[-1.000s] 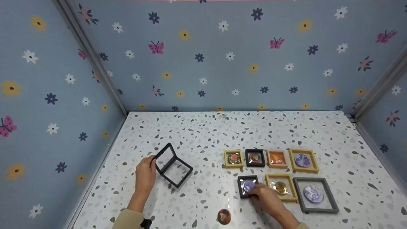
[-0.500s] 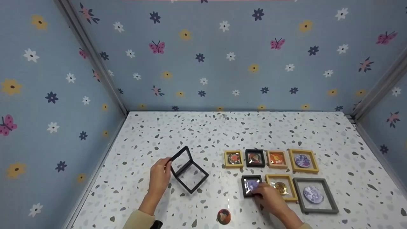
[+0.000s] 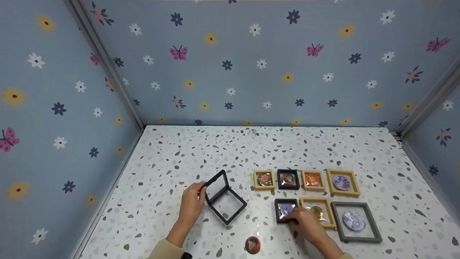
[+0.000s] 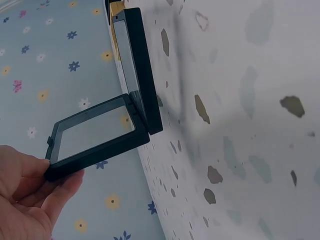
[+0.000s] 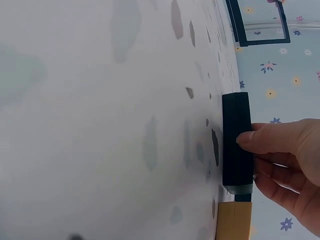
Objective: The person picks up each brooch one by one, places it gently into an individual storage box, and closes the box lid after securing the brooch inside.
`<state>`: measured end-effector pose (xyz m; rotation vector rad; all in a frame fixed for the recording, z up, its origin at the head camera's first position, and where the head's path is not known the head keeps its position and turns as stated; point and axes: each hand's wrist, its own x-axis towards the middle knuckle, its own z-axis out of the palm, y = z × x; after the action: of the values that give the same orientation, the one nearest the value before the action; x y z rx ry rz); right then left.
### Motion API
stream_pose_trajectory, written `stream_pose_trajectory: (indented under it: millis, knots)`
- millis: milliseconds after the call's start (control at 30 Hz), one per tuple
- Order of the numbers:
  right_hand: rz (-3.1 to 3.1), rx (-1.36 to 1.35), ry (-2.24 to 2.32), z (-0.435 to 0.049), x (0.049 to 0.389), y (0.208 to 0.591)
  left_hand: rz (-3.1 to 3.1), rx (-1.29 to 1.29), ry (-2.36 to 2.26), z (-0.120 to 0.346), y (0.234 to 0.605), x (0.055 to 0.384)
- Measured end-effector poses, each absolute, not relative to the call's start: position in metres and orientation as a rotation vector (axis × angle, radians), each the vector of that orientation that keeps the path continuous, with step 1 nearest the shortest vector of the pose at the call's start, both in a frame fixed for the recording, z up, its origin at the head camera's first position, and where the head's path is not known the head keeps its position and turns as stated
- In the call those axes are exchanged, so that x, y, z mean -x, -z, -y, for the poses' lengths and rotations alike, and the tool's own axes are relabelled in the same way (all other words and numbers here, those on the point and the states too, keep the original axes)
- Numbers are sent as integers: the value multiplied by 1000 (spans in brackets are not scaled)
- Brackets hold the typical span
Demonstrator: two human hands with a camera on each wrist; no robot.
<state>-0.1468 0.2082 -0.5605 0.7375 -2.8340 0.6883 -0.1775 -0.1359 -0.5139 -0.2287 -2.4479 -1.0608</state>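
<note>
My left hand (image 3: 192, 201) pinches one edge of a hinged black display frame (image 3: 235, 216) with clear film windows, spread apart like a book. In the left wrist view, thumb and fingers grip the corner of one half of that frame (image 4: 95, 157); nothing shows inside it. On the right, my right hand (image 3: 305, 225) holds a small closed black frame (image 3: 276, 212) with a purple round badge (image 3: 286, 208) inside. The right wrist view has the thumb on the side of this frame (image 5: 237, 145), which rests on the table. A loose round badge (image 3: 253, 245) lies between the hands, nearer the front.
Behind my right hand runs a row of small frames holding badges, among them a yellow frame (image 3: 264, 188) and a black frame (image 3: 288, 186). Beside the hand are another yellow frame (image 3: 332, 216) and a large grey frame (image 3: 375, 225). Flower-patterned panels (image 3: 230, 72) enclose the speckled table (image 3: 201, 144).
My left hand has carried the spread black frame to the right and slightly nearer. The right hand has slid the small black frame a little right, up near the yellow one.
</note>
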Motion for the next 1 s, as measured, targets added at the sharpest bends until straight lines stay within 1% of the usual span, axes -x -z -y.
stream_pose_trajectory:
  millis: [267, 600, 1000]
  knots:
    - [2834, -693, -657, -208, 144, 557, 2491, 267, 1099, 123, 515, 174]
    - [2772, -745, -720, -196, 136, 540, 2495, 318, 1125, 110, 518, 170]
    - [2786, -940, -757, -178, 129, 534, 2487, 370, 1155, 101, 520, 167]
